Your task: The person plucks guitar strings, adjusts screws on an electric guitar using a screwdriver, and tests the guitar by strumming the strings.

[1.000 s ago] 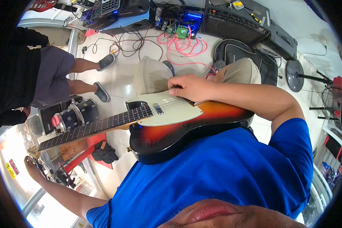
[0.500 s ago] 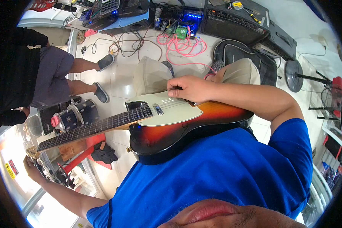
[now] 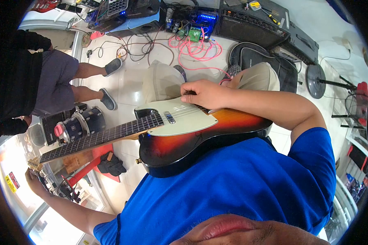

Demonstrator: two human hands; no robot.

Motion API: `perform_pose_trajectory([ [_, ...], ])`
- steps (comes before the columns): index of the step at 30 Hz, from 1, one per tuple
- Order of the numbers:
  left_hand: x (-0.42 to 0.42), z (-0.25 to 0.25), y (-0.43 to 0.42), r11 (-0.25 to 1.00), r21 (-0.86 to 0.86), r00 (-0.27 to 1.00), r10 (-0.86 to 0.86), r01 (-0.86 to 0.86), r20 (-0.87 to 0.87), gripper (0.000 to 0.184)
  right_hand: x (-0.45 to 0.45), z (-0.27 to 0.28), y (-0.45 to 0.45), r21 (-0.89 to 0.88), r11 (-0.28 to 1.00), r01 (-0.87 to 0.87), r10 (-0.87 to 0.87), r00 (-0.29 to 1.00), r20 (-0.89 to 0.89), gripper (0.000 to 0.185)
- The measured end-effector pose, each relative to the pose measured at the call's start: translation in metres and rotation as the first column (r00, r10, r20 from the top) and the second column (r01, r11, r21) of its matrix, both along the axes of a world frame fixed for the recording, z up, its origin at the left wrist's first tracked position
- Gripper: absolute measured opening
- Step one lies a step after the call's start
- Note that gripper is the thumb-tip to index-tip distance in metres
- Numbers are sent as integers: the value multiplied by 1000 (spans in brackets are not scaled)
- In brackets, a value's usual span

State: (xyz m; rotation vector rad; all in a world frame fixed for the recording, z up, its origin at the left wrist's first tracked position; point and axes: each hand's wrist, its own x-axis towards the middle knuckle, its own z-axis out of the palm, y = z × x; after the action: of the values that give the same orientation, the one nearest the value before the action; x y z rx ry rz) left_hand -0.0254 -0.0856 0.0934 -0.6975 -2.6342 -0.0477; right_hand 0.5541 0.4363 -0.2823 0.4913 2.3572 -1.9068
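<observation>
A sunburst electric guitar [image 3: 171,149] with a pale pickguard [image 3: 188,120] lies across my lap, its neck [image 3: 102,136] pointing to the lower left. My right hand [image 3: 200,94] rests over the strings near the bridge, fingers curled together with the thumb against them; whether a pick is between them is hidden. At the far left, my left hand [image 3: 35,183] is at the headstock [image 3: 34,163], its fingers curled behind the tuning pegs and partly hidden.
Another person in dark shorts [image 3: 55,81] stands at the left, by a small drum [image 3: 79,124]. Pink cable [image 3: 196,51] and black cables lie on the floor ahead. An amplifier [image 3: 251,26], a black bag [image 3: 270,61] and a round stand base [image 3: 315,81] are beyond my knees.
</observation>
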Motion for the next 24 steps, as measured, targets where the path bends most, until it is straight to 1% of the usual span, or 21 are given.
perform_pose_trajectory([
  [4,0,1,3,998,40,998,37,-38,43,29,0,1,1,19,1000,-3,3,1000,-5,28],
  [7,13,-2,10,995,65,997,69,-71,41,30,0,0,0,38,999,2,-1,1000,-23,28],
  [10,9,-2,9,989,122,993,69,-80,98,29,0,3,1,-9,1000,-9,9,1000,-8,29],
  [13,7,-7,6,973,217,991,58,-83,119,30,0,0,1,-10,997,-71,70,995,-76,29],
  [16,-2,-1,1,994,94,995,44,-53,94,30,-2,-4,1,2,1000,16,-16,1000,-4,28],
  [19,-4,-1,-1,998,-59,997,-3,-2,-76,31,-3,2,0,37,999,-9,8,1000,19,28],
  [22,-12,2,-8,998,47,997,43,-46,68,31,-1,25,3,-78,993,-92,99,992,85,28],
  [24,-19,3,-14,998,59,996,26,-31,82,31,-3,8,1,28,998,-61,61,998,0,28],
])
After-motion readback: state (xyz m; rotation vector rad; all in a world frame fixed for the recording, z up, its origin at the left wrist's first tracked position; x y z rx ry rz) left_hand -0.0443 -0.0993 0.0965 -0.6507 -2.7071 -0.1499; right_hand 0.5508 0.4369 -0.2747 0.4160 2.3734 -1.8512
